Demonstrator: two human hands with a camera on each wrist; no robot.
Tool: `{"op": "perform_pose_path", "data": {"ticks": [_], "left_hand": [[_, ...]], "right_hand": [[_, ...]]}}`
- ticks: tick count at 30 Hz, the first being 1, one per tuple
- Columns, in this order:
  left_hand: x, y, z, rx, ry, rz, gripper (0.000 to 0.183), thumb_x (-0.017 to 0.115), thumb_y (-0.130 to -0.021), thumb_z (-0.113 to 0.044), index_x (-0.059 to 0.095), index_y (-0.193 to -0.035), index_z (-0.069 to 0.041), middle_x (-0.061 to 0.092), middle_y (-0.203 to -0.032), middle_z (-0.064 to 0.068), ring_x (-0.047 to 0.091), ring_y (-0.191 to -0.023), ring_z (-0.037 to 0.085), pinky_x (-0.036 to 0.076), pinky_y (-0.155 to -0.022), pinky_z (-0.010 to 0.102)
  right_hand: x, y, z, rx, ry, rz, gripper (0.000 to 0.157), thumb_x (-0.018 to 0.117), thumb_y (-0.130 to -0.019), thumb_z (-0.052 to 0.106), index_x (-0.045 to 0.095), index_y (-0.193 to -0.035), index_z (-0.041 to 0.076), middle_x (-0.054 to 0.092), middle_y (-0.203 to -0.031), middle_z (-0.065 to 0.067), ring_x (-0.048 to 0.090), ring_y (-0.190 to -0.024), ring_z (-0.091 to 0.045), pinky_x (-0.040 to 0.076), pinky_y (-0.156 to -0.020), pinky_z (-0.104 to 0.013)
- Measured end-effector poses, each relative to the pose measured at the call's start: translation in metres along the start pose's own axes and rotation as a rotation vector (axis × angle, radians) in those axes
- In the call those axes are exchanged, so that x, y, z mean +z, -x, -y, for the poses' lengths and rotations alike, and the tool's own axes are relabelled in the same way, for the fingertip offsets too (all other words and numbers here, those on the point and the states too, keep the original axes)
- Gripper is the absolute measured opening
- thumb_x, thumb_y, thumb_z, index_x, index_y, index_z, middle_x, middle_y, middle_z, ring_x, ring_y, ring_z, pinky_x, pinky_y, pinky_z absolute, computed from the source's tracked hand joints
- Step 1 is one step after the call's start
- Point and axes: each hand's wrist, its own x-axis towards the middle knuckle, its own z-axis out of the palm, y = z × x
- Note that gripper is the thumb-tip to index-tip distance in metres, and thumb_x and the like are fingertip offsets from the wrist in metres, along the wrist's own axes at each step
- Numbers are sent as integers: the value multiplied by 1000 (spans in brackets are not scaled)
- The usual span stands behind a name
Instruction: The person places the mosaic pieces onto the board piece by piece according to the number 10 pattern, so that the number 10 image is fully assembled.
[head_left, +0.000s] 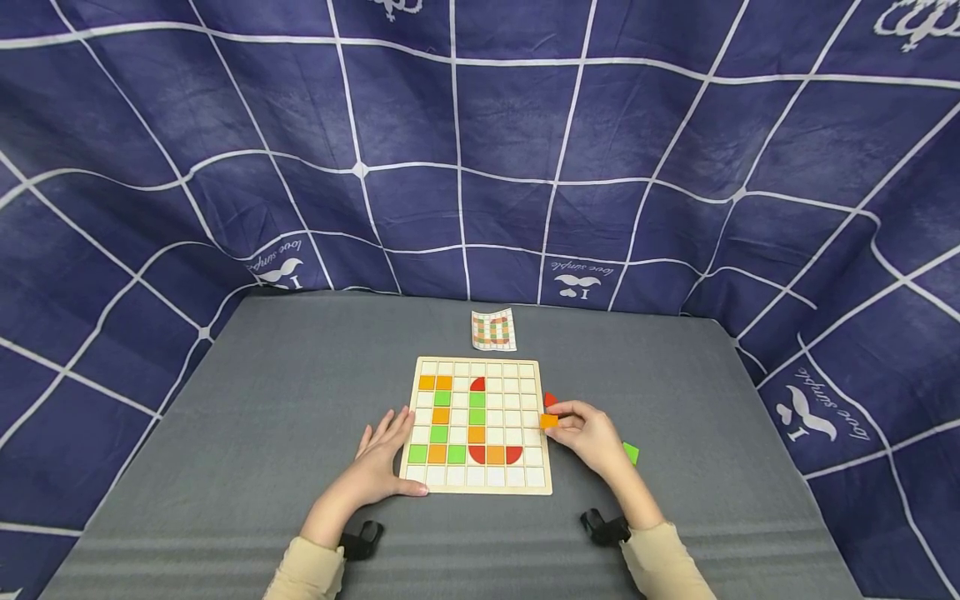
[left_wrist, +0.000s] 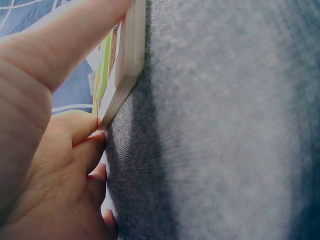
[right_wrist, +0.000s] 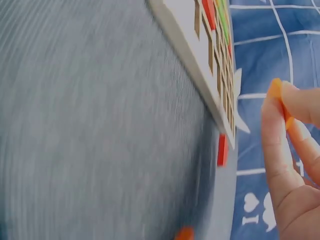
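A square wooden grid board (head_left: 480, 489) lies on the table, with orange, green and red tiles set in some of its white cells. My left hand (head_left: 375, 469) rests along the board's left edge, fingers spread and fairly straight, the thumb at the front left corner. In the left wrist view the thumb (left_wrist: 65, 42) touches the board's side. Between thumb and fingertips, my right hand (head_left: 592, 435) pinches an orange square tile (head_left: 549, 422) at the board's right edge. Beyond that hand a red tile (head_left: 551, 399) sits beside the board.
A small printed pattern card (head_left: 493, 330) lies behind the board. One green tile (head_left: 631, 452) is on the grey table (head_left: 300, 375), right of my right wrist. In the right wrist view, an orange piece (right_wrist: 185, 233) shows at the bottom edge. A blue curtain (head_left: 495, 117) surrounds the table.
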Motion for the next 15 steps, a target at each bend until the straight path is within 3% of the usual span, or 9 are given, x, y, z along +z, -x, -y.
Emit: {"op": "perform_pose_path", "data": {"ticks": [6,15], "left_hand": [[0,1,0,-1,3,-1,125,95,-59,-32,21,-155,0,15,-164,16,6,-152,41,-2,-120,60],[0,0,0,14,-9,-11,124,95,-59,-32,23,-155,1,17,-164,18,8,-152,42,-1,-120,62]], "right_hand": [[18,-4,5,-36,-79,44,29,76,-80,-3,72,-108,2,65,-106,-12,71,-86,-13,56,-71,-17],[37,-2,11,-154,78,81,27,80,-75,-5,73,-98,6,67,-94,-5,66,-78,-13,57,-70,-19]]}}
